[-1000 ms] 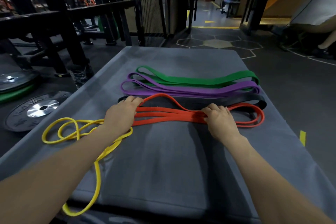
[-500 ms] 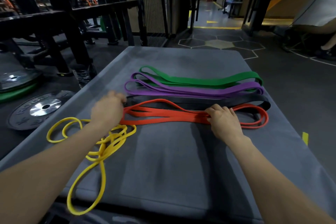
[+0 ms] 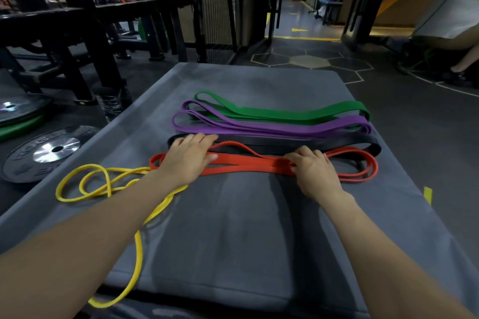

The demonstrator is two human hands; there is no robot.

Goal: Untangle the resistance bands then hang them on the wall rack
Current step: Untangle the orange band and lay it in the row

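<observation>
Evidently the untangling is well along but not finished, and none of the hanging has begun. Both hands work on the red band (image 3: pixel 248 164), which lies folded in a long flat bundle across the grey mat (image 3: pixel 233 235). The left hand (image 3: pixel 185 160) rests on the bundle's left part with its fingers straight and spread, pressing down and not curled round anything; the fingertips reach just onto the black band (image 3: pixel 324 143) beyond. The right hand (image 3: pixel 315 169) sits over the middle-right of the same red bundle with its fingers bent down onto the strands; it seems to pinch or gather them, though the fingertips are hidden under the knuckles, so a true grip is a judgement. Just past the fingers the black band lies in a neat folded length, then beyond it the purple band (image 3: pixel 272 128), and farthest from the hands the green band (image 3: pixel 285 112), each laid parallel and apart enough to read as sorted. To the left of the left wrist and under that forearm, the yellow band (image 3: pixel 103 184) is a loose set of crossing loops with a long tail running off the near edge of the mat; it looks untreated. One red strand arches up over the black band between the hands, so the red one needs a little more straightening. No wall rack shows anywhere, so every band has yet to be carried and hung.
</observation>
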